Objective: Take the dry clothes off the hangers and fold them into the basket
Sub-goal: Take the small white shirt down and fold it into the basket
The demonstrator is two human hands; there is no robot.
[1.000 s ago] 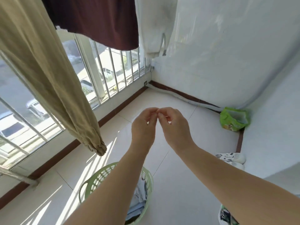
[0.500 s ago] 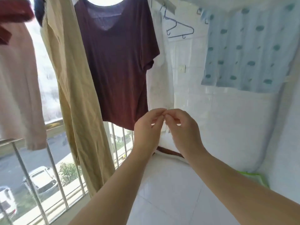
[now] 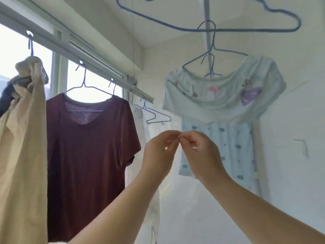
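Clothes remain on their hangers; the basket is out of view. Both hands are raised in front of the person with fingertips meeting. The left hand (image 3: 159,152) and right hand (image 3: 200,154) each have fingers curled toward the thumb, tips touching the other hand's. Whether they pinch something small between them cannot be told; no garment is held.

Left of the fingers, and slightly beyond them, hangs a maroon T-shirt (image 3: 88,147) on a thin wire hanger (image 3: 84,85): soft knit, short sleeves, round neck, draping limp. Further left hangs a beige garment (image 3: 21,155), heavier and creased, bunched at its top. Just above the fingers sits an empty blue hanger (image 3: 158,118). Right of and beyond the fingers hangs a pale blue dotted garment (image 3: 233,143), with a light green printed top (image 3: 223,97) draped above it.

Judgement: the step in hand is selecting and reaching for the next garment. The maroon shirt appears to be within reach. Recommended method: steady the hanger with one hand, ease the neckline over one hanger shoulder, then the other, avoiding stretching the knit collar. Thin wire hangers swing readily; lift gently.
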